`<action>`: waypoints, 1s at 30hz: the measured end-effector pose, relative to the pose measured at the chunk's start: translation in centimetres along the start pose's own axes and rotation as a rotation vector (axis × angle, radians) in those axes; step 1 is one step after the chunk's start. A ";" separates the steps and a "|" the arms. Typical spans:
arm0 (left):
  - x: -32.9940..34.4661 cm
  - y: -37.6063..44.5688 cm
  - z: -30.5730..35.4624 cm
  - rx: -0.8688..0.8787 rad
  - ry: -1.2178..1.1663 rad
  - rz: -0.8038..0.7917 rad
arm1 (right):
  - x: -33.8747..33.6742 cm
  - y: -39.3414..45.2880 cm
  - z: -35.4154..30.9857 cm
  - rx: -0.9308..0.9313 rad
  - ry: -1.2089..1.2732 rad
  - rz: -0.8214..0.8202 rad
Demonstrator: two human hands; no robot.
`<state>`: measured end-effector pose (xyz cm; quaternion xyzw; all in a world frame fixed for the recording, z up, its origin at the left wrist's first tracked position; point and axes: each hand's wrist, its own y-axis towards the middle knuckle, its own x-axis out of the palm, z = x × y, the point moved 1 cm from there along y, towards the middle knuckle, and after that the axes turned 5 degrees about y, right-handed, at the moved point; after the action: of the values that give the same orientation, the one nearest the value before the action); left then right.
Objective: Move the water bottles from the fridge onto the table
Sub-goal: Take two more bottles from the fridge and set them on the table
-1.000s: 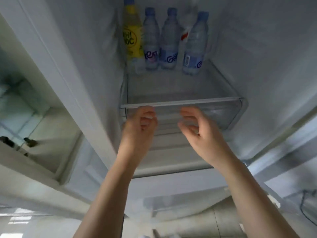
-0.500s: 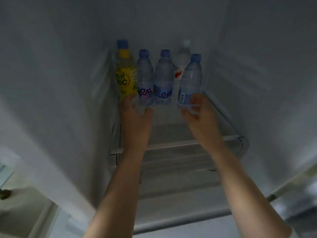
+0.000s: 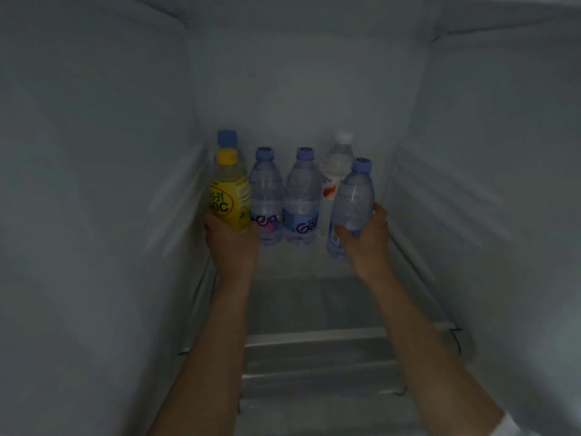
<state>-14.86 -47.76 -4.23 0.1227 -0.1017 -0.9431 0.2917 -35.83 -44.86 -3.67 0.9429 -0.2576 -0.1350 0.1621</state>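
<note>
Both arms reach deep into the fridge. My left hand (image 3: 231, 242) grips the yellow-labelled bottle (image 3: 230, 196) with a yellow cap at the left of the shelf. My right hand (image 3: 366, 239) holds a clear water bottle (image 3: 353, 202) with a blue cap, tilted slightly to the right. Between them two more blue-capped water bottles (image 3: 267, 196) (image 3: 301, 199) stand upright and untouched. A white-capped bottle (image 3: 338, 162) with a red mark stands behind at the right. Another blue cap (image 3: 227, 138) shows behind the yellow bottle.
The bottles are on a glass shelf (image 3: 298, 297) with a pale front rim (image 3: 314, 336). White fridge walls close in on the left (image 3: 94, 199) and the right (image 3: 487, 199). A lower shelf edge (image 3: 314, 372) lies beneath my forearms.
My hands went from the shelf's front edge to the back of the fridge. The left closed on the yellow bottle, the right closed on the rightmost water bottle and tipped it.
</note>
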 end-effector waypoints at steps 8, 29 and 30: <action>0.6 1.2 -1.4 -0.037 -0.011 0.022 | 0.4 1.3 0.5 0.092 0.098 0.007; -3.5 -9.2 2.1 0.048 -0.181 -0.024 | -3.6 -7.0 -4.3 0.179 0.366 -0.088; -3.8 -9.7 2.8 0.043 -0.208 -0.031 | -4.3 -7.3 -5.0 0.173 0.371 -0.093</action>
<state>-17.67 -37.41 -3.48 0.0319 -0.1497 -0.9527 0.2624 -34.49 -35.45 -1.14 0.9729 -0.1903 0.0562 0.1188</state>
